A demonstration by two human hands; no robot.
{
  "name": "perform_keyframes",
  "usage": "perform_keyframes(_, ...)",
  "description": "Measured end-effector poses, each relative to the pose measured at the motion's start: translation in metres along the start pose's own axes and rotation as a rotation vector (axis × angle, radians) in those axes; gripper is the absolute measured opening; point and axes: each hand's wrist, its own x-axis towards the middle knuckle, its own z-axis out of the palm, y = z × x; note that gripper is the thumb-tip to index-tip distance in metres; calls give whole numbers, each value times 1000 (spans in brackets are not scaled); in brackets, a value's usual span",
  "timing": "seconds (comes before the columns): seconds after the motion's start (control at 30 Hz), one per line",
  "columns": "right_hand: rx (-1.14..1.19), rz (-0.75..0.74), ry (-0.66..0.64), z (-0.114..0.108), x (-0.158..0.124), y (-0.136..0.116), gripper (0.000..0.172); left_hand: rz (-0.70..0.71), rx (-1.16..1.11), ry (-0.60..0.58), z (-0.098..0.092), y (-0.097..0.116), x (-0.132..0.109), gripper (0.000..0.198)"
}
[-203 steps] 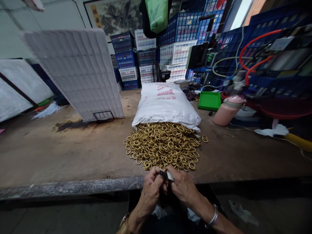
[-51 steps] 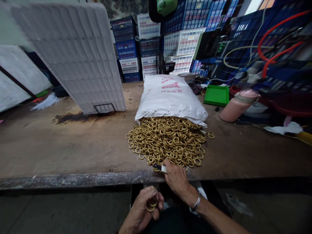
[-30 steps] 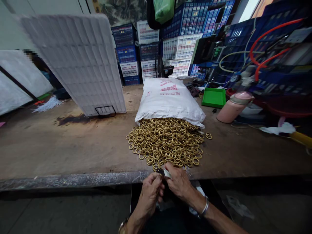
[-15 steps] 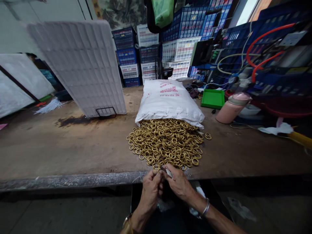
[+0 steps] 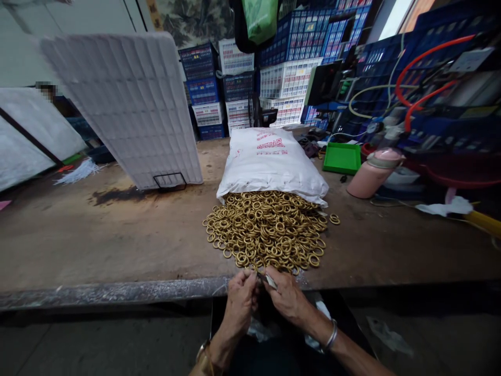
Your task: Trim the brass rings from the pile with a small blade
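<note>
A heap of gold-coloured rings [image 5: 270, 230] lies on the wooden table, spilling from beneath a white printed sack [image 5: 270, 162]. Just below the heap, at the table's front edge, my left hand [image 5: 241, 297] is closed in a pinch. What its fingertips hold is too small and covered to make out. Close beside it, my right hand [image 5: 287, 295] is closed around a slim tool [image 5: 270, 281] with a pale body and a dark tip. That tip points at the left fingertips, and the two hands almost touch.
A tall ribbed pale panel [image 5: 129, 109] stands in a black wire holder at left. A green tray [image 5: 342, 158] and a pink bottle [image 5: 371, 175] are to the right. Stacked crates [image 5: 291, 81] rise behind. Part of a person [image 5: 58, 99] shows at far left.
My hands have parted slightly at the fingertips, the left shifting a little left. The right still grips the slim tool. More of a person shows behind the panel at far left.
</note>
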Motion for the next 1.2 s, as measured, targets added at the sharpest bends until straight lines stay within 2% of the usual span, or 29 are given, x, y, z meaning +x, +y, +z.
perform_keyframes(0.17,253,95,68,-1,6,-6,29,39,102,52,1,3,0,36)
perform_keyframes(0.33,361,196,7,-6,7,-8,35,156,204,71,6,-3,-2,30)
perform_keyframes(0.43,394,204,-19,-6,5,-8,39,191,214,61,7,-3,-4,28)
perform_keyframes(0.57,423,213,9,-2,7,-7,37,130,195,23,5,-1,-7,31)
perform_keyframes(0.73,421,209,38,4,8,0,28,31,57,-95,2,-3,-5,33)
perform_keyframes(0.83,421,199,33,5,8,3,24,-31,-3,-116,1,-4,-4,32)
perform_keyframes(1.2,465,228,-1,0,10,-1,21,-26,50,-124,1,-2,-4,34)
